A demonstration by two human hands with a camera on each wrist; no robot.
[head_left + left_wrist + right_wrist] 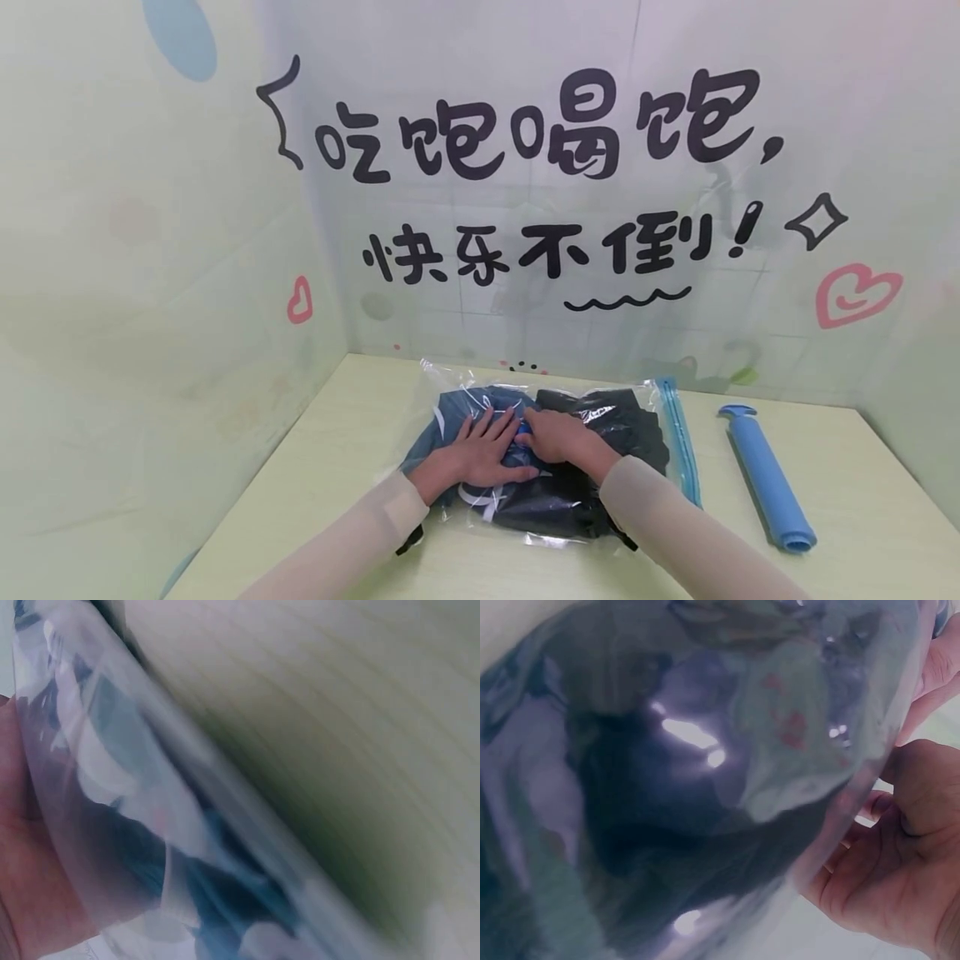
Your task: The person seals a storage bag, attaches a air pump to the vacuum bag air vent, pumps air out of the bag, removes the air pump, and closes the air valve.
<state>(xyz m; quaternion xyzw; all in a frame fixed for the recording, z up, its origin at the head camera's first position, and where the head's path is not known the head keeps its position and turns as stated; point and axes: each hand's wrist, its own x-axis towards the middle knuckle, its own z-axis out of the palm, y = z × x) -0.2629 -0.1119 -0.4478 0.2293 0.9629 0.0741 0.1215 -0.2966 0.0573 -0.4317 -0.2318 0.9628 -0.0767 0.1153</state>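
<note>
the left hand [483, 454] is resting, fingers spread, on a clear bag [682, 450] of clothes [555, 504] lying on the table [300, 517]; the right hand [558, 435] is gripping a blue cap [522, 430] on it, fingers curled; a blue pump [771, 483] is lying nearby.

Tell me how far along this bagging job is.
Done: the clothes are inside the clear bag. In hand: the left hand rests flat on it while the right hand grips the blue cap. Probably left: pumping out air; the blue pump lies aside, untouched.
</note>
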